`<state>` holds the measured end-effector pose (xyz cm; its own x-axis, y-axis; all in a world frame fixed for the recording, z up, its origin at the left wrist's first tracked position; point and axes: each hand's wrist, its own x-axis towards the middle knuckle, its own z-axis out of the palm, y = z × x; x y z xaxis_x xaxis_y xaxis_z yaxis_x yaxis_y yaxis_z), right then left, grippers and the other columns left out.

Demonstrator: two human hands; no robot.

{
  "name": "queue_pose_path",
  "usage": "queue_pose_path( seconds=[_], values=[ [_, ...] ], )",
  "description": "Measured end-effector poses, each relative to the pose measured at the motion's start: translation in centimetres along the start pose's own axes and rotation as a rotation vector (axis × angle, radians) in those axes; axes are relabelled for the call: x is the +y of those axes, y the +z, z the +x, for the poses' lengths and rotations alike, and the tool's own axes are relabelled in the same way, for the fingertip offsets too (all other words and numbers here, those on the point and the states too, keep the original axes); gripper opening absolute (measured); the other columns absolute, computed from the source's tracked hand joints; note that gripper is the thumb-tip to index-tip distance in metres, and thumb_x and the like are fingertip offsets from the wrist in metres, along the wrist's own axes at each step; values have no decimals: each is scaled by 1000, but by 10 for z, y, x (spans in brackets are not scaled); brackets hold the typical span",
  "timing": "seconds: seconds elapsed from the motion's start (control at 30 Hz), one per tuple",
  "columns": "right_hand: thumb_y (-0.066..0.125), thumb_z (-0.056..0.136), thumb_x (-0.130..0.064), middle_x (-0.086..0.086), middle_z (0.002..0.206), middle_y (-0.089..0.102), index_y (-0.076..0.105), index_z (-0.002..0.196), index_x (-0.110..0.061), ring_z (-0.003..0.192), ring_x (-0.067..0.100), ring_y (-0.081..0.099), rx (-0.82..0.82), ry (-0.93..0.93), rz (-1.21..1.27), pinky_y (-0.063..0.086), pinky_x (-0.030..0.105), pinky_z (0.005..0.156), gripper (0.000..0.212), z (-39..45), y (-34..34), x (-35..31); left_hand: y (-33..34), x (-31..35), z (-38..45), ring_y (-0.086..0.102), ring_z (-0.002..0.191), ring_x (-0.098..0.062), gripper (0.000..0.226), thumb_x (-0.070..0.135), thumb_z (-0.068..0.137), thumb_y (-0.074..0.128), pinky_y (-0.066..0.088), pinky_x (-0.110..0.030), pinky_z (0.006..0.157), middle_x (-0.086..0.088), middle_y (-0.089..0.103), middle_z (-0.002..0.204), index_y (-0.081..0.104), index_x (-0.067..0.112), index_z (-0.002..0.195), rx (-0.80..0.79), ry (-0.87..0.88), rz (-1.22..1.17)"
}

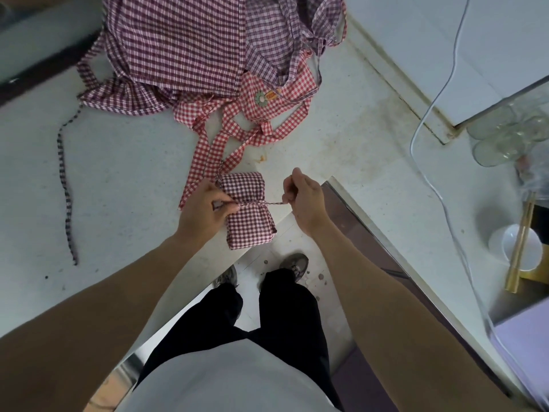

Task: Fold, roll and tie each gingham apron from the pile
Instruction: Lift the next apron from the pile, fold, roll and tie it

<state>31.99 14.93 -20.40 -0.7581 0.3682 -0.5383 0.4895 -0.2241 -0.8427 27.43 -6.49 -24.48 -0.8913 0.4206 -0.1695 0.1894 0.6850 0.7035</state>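
A rolled dark-red gingham apron (248,221) lies at the near edge of the white counter (124,179), its lower end over the edge. A thin strap (274,203) wraps its middle and runs taut to the right. My left hand (205,209) pinches the strap at the roll's left side. My right hand (303,197) grips the strap's other end, just right of the roll. Behind lies the pile of aprons (184,46), with a bright red gingham apron (267,99) at its front and straps trailing toward the roll.
A long dark strap (64,185) snakes across the counter at the left. A white cable (427,120) crosses the right side. Glass jars (505,135), a white bowl (517,248) and chopsticks (520,242) stand at the far right. My legs and shoes show below the counter edge.
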Motion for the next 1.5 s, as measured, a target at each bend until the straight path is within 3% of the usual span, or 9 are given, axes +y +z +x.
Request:
queue_pose_path(
  seconds=[0.2,0.43,0.6,0.8,0.9,0.97,1.13,1.37,1.5],
  values=[
    [38,108,-28,-1,56,44,54,66,-7,53,12,42,116,17,-42,43,29,63,50,27,-12,7,-12,-11,-13,43,59,2,27,11,77,81,33,-18,59,10,50,65,54,12,70,60,-102,-74],
    [39,107,-30,2,59,45,51,65,-9,47,16,38,331,128,145,42,33,58,48,52,-15,-10,-19,-23,-28,42,58,-2,32,4,76,81,33,-15,58,15,47,63,51,11,69,109,-205,-104],
    [39,106,-27,2,57,52,57,69,-7,44,14,48,264,177,40,52,35,71,46,66,-17,-6,-27,-21,-17,46,64,-16,28,9,82,77,35,-18,60,-3,47,75,50,7,73,47,-305,-61],
    [45,106,-31,11,87,63,68,92,-5,73,18,56,-20,280,-174,46,27,68,38,66,-29,-24,-29,5,-1,52,71,-15,13,17,94,64,37,-25,70,-2,55,78,58,5,93,-123,-319,46],
    [50,101,-40,19,119,57,61,118,-6,100,29,58,94,199,-725,46,37,85,39,64,-24,-28,-23,16,3,55,87,-22,23,19,95,59,38,-30,76,-6,56,94,54,5,113,-103,-395,38],
    [60,95,-29,13,135,44,48,132,-7,119,28,50,245,-97,-772,44,39,99,45,42,-11,-22,-18,24,3,54,90,-24,30,16,94,57,41,-33,77,-7,54,99,49,4,120,-48,-464,-14],
    [65,86,-11,8,120,62,61,122,-9,115,25,53,-361,-611,-1015,38,46,108,35,16,10,21,-1,35,-3,49,100,-17,46,14,93,57,38,-17,71,-2,46,113,36,4,133,7,-557,-207],
    [70,92,-14,6,88,67,69,94,-4,80,16,56,-437,-623,-972,44,27,77,11,26,15,18,1,26,-11,58,112,-29,53,38,95,59,46,-35,87,-10,58,120,44,5,134,-11,-532,-110],
    [66,93,-11,-1,88,64,72,92,-6,85,15,57,-385,-455,-996,48,31,84,8,37,3,7,-8,14,-20,61,78,-24,34,33,94,64,39,-28,70,-13,68,88,66,-1,97,53,-435,12]
  ],
)
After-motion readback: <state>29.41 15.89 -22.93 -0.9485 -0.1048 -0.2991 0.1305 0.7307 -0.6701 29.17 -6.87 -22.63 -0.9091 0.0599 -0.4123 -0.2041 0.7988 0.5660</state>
